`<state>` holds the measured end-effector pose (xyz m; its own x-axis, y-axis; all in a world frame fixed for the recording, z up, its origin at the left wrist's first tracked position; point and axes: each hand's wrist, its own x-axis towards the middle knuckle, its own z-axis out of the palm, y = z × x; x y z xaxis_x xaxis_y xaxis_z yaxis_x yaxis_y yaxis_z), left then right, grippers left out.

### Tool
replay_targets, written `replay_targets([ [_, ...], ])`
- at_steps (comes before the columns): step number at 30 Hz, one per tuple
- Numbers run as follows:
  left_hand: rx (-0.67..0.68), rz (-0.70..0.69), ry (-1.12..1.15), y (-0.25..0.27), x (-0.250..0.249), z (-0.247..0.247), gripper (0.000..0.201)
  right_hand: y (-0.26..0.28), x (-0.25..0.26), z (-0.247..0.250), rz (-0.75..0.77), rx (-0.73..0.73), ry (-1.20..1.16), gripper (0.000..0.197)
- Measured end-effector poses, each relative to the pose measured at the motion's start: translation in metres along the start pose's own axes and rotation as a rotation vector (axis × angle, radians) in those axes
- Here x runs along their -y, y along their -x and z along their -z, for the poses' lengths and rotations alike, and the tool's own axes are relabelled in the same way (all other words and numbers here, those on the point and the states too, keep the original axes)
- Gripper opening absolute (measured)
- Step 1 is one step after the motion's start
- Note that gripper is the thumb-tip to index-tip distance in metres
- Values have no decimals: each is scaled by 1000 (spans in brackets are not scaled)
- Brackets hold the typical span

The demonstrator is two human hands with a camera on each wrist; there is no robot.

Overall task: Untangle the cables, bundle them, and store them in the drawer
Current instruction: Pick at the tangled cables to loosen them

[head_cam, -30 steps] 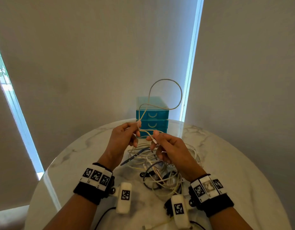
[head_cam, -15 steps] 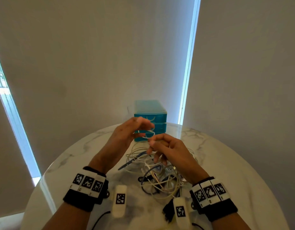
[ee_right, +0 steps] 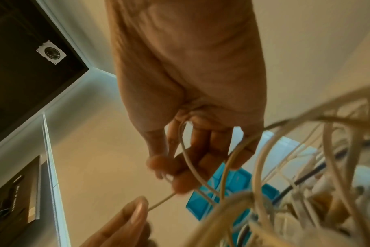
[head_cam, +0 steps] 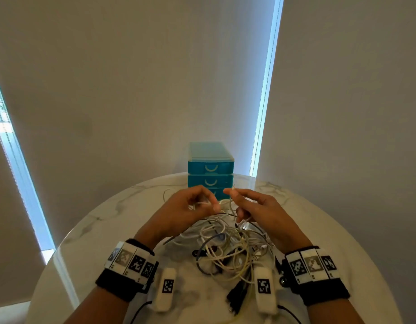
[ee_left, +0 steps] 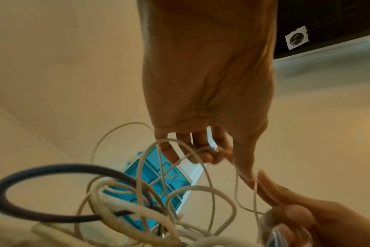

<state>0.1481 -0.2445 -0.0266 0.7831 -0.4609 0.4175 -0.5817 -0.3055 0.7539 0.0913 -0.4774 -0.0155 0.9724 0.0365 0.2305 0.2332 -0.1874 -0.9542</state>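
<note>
A tangle of white, beige and dark cables (head_cam: pixel 228 249) lies on the round marble table (head_cam: pixel 113 220) in front of me. Both hands hover just above its far side. My left hand (head_cam: pixel 207 202) has its fingers curled round a thin white cable (ee_left: pixel 201 149). My right hand (head_cam: pixel 235 199) pinches the same thin cable (ee_right: pixel 187 158) between thumb and forefinger, with a small loop running through its fingers. The teal three-drawer unit (head_cam: pixel 210 169) stands behind the hands, all its drawers closed. In the left wrist view a thick dark cable (ee_left: pixel 32 168) loops through the pile.
The drawer unit sits at the table's far edge against grey blinds (head_cam: pixel 132 90). A black connector (head_cam: pixel 237 295) and white camera units (head_cam: pixel 166 286) lie near my wrists. Bare marble shows left and right of the pile.
The tall cable loop that stood above my hands a second ago has been drawn down and is gone. Both hands now sit a little apart with the thin cable between them.
</note>
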Motion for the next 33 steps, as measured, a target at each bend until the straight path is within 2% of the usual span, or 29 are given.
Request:
replay_targets([
  [3, -248, 41, 83, -5, 5, 7, 11, 1, 4, 12, -70, 18, -11, 27],
  [4, -333, 60, 87, -6, 10, 12, 10, 0, 2, 15, -60, -36, -9, 25],
  [7, -581, 116, 150, -6, 21, 26, 9, -9, -10, 20, 45, -329, -53, 23],
  [9, -700, 143, 246, -6, 25, 34, 10, -17, -12, 24, 146, -491, -341, 22],
  [10, -744, 161, 301, -5, 27, 37, 12, -18, -10, 26, 178, -511, -545, 18],
  [12, -786, 159, 416, -4, 28, 45, 15, -17, 0, 27, 193, -447, -921, 13],
  [13, -779, 145, 473, -3, 27, 46, 18, -15, 2, 26, 171, -416, -1013, 11],
  [15, -724, 84, 560, -1, 22, 45, 25, -15, 3, 18, 75, -383, -909, 18],
  [17, -646, 24, 589, 0, 11, 41, 31, -17, 1, 5, -36, -319, -577, 29],
  [19, -570, -50, 605, 1, -3, 37, 35, -16, -3, -10, -121, -227, -205, 29],
  [20, -527, -86, 624, 1, -9, 37, 37, -17, -6, -17, -141, -206, -75, 29],
  [22, -423, -137, 672, 3, -18, 38, 38, -18, -12, -28, -126, -237, 28, 38],
  [24, -324, -151, 705, 5, -24, 38, 39, -18, -15, -34, -54, -241, 59, 54],
  [26, -254, -152, 705, 7, -27, 37, 40, -18, -13, -41, 15, -171, 48, 62],
  [28, -214, -143, 667, 8, -29, 35, 40, -14, -8, -48, 54, -111, 6, 52],
  [31, -220, -115, 582, 8, -32, 32, 40, -8, 1, -53, 35, -2, -101, 27],
  [33, -257, -83, 553, 6, -32, 32, 38, -4, 5, -45, 34, 48, -242, 38],
])
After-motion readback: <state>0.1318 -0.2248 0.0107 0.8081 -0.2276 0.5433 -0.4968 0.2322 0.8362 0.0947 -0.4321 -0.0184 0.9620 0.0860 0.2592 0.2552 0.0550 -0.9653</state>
